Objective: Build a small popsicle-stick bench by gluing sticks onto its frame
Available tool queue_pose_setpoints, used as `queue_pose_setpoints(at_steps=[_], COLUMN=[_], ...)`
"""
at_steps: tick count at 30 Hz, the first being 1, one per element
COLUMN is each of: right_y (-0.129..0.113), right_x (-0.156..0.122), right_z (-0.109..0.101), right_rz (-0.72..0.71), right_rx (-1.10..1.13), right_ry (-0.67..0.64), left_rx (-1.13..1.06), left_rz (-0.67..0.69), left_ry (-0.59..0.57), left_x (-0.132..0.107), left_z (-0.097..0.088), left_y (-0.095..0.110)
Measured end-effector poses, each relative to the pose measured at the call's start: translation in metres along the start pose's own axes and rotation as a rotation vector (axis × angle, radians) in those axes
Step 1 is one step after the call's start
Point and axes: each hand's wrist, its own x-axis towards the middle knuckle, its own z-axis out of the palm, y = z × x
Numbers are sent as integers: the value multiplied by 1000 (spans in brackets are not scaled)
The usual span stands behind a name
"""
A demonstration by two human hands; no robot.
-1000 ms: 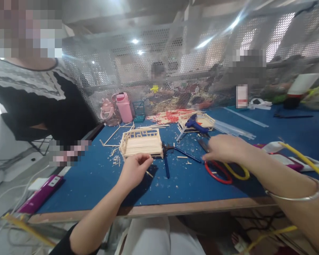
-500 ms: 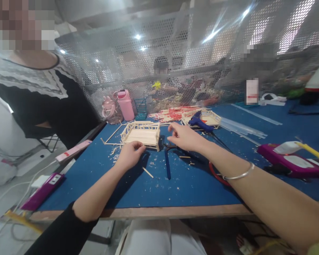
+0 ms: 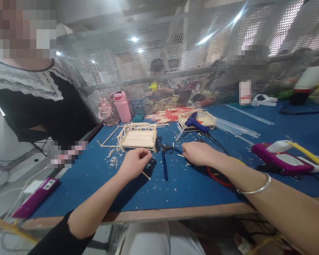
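Note:
A small model bed of pale wooden sticks (image 3: 138, 138), with railings on its sides, stands left of the middle of the table. My left hand (image 3: 136, 162) is closed in a pinch just in front of its near right corner; whatever the fingertips hold is too small to make out. My right hand (image 3: 199, 153) is low over the table, fingers curled down by one handle of the open blue-handled pliers (image 3: 165, 166) and a short stick (image 3: 180, 155). What its fingers grip is hidden. Another loose stick (image 3: 146, 175) lies below my left hand.
A blue glue gun (image 3: 196, 123) rests on a second stick model (image 3: 208, 120). Behind lie red-tipped sticks (image 3: 170, 115); clear glue sticks (image 3: 236, 128) lie to the right. A purple power strip (image 3: 281, 159) and cables are at right. A person (image 3: 42, 106) stands at left.
My right hand has come down and to the right, onto the table by the pliers. My left hand has drawn slightly off the model, toward me and right. The view has shifted a little.

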Motion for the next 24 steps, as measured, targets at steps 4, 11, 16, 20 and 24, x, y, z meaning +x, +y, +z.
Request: queue_pose_setpoints(at_steps=[4, 11, 16, 20, 24], right_y=[-6, 17, 29, -7, -45], right_x=[-13, -48, -33, 4, 39], right_z=[3, 12, 2, -10, -6], right_rz=[-6, 227, 300, -66, -193], right_rx=[46, 146, 68, 213, 384], right_ry=[66, 82, 181, 220, 155], left_rx=[88, -24, 31, 160, 190], left_rz=[107, 83, -89, -127, -192], left_ry=[-148, -141, 54, 83, 72], left_x=[-8, -15, -11, 4, 17], left_z=[15, 18, 8, 7, 10], left_y=[22, 27, 2, 2, 4])
